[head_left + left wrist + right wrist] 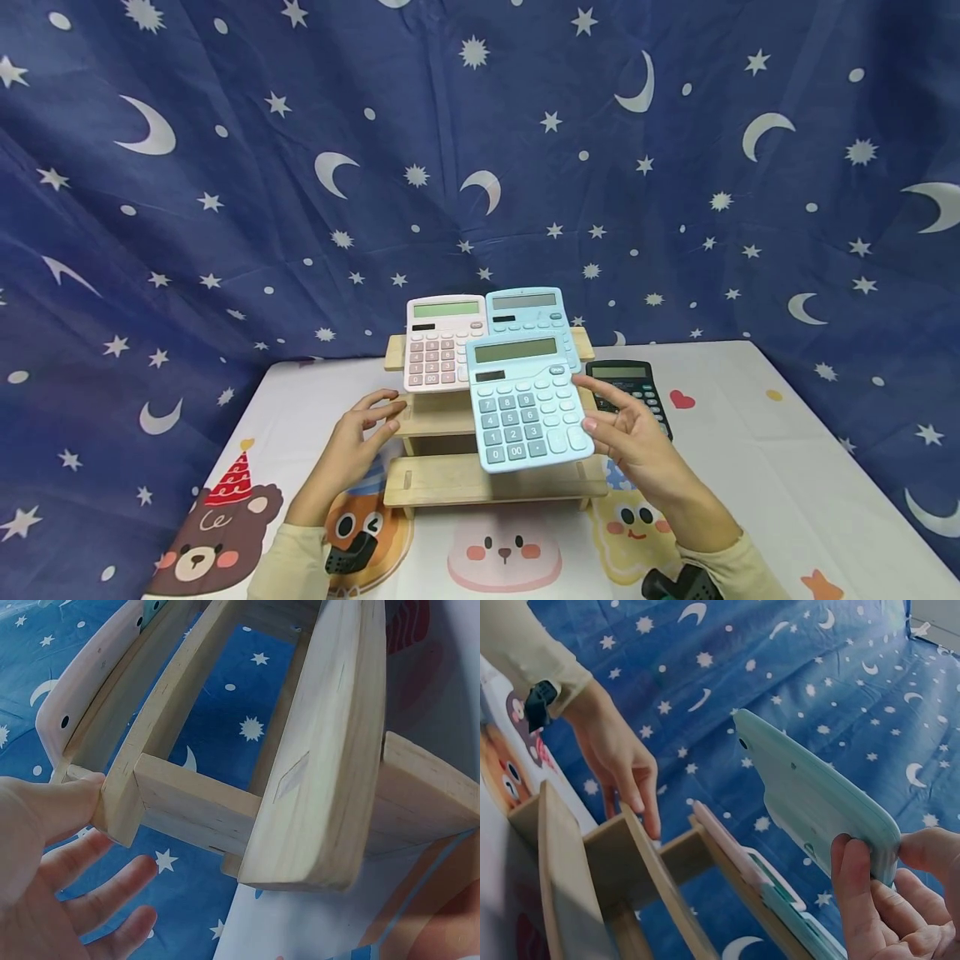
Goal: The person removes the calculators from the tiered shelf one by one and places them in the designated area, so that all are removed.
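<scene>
My right hand [637, 446] pinches a light-blue calculator [525, 404] by its right edge, thumb in front and fingers behind. The calculator is tilted back, above the lower tiers of a stepped wooden stand [495, 483]. In the right wrist view its pale back [817, 795] faces the camera. At the left end of the stand's middle tier, my left hand [356, 450] has its fingers loosely spread, and fingertips touch the board end in the left wrist view. A pink calculator [442, 346] and another blue calculator [521, 304] lean side by side on the top tier, the second partly hidden.
A black calculator [630, 379] lies on the table to the right of the stand, partly behind my right hand. A cartoon-print cloth [502, 558] covers the table. Behind it hangs a dark-blue curtain [420, 125] with moons and stars.
</scene>
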